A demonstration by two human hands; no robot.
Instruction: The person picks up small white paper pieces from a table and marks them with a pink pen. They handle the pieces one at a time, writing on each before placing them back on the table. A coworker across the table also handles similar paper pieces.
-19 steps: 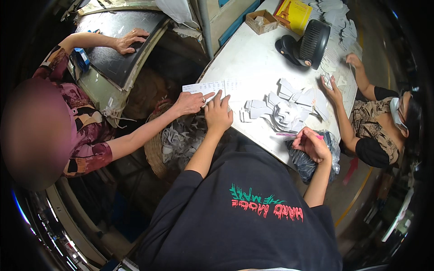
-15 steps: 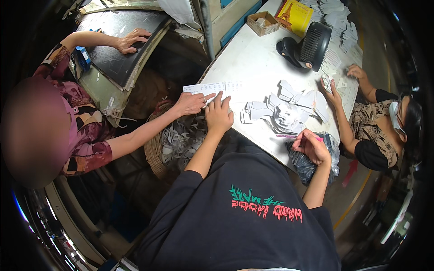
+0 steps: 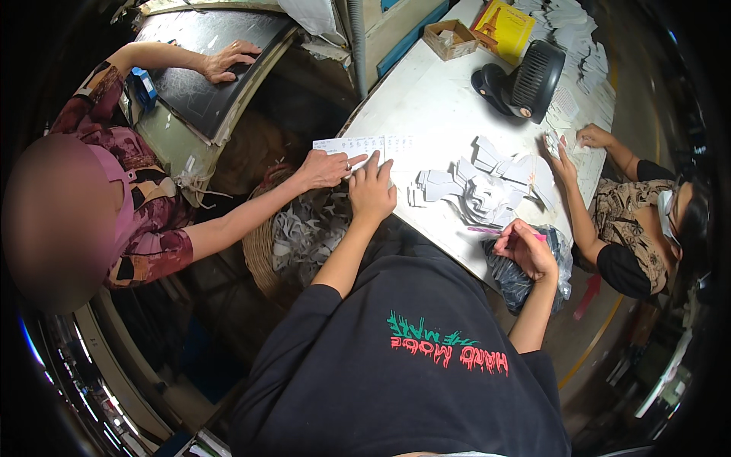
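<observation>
My left hand [image 3: 371, 192] rests with fingers spread on an open notebook [image 3: 400, 161] with handwritten rows, at the table's near-left edge. A co-worker's hand [image 3: 324, 169] from the left points a ringed finger at the same page, close beside my fingertips. My right hand [image 3: 531, 253] is closed around a pink pen [image 3: 483, 231], its tip pointing left over the table edge, off the paper. Between my hands and farther back lies a loose pile of white cut pieces [image 3: 487, 190]. Beneath my right hand is a dark plastic bag [image 3: 525, 286].
A black fan [image 3: 533, 80], a small box [image 3: 451, 39] and a yellow booklet [image 3: 505, 29] stand farther back on the white table [image 3: 430, 95]. A wicker basket [image 3: 259, 259] of scraps is below left. Another person's hand [image 3: 562, 158] holds white pieces at right.
The view has shifted slightly. My two hands and the pointing hand keep their places. The right-hand co-worker's farther hand has come nearer to the held pieces.
</observation>
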